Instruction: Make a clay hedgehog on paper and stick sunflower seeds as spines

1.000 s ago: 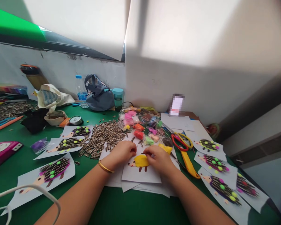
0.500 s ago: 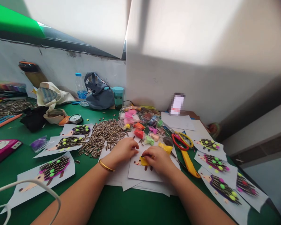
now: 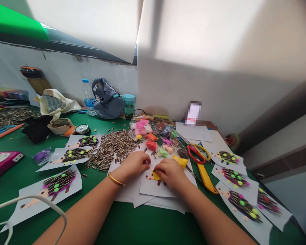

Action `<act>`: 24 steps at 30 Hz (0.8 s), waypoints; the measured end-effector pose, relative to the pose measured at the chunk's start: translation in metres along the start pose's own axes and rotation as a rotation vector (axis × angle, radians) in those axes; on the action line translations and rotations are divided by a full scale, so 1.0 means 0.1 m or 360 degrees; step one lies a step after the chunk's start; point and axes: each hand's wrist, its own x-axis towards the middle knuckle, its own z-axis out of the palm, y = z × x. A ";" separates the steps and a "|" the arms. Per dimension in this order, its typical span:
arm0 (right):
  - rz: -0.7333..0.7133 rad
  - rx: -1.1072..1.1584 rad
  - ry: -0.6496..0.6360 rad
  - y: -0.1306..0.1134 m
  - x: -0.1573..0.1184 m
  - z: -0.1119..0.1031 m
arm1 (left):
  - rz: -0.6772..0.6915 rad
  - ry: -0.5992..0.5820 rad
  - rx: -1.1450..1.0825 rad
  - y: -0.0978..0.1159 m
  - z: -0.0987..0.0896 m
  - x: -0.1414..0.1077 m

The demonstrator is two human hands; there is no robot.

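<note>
My right hand (image 3: 172,173) is over a sheet of white paper (image 3: 150,190) that bears a hedgehog shape of yellow clay (image 3: 156,176) with a pale snout and brown feet. Its fingertips are closed at the clay, pinching a small dark sunflower seed (image 3: 154,170). My left hand (image 3: 137,165) rests at the sheet's left edge, fingers loosely curled and a little apart, with nothing visible in them. A gold bracelet circles that wrist. Beyond it lies a heap of striped sunflower seeds (image 3: 117,144). The right hand covers much of the clay shape.
Bags of coloured clay (image 3: 151,144) lie behind the hands. Scissors (image 3: 196,153) and a yellow utility knife (image 3: 206,178) lie to the right. Hedgehog pictures (image 3: 58,183) flank both sides. A white cable (image 3: 48,204) loops at lower left. A phone (image 3: 193,113) leans against the wall.
Both hands have barely moved. The fingers of my right hand have shifted very slightly at the yellow clay, and the left fingers have dipped a touch.
</note>
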 end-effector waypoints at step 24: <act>-0.0110 -0.0206 0.0011 -0.06 0.00 0.04 | -0.0012 -0.0075 0.0028 0.00 0.00 0.01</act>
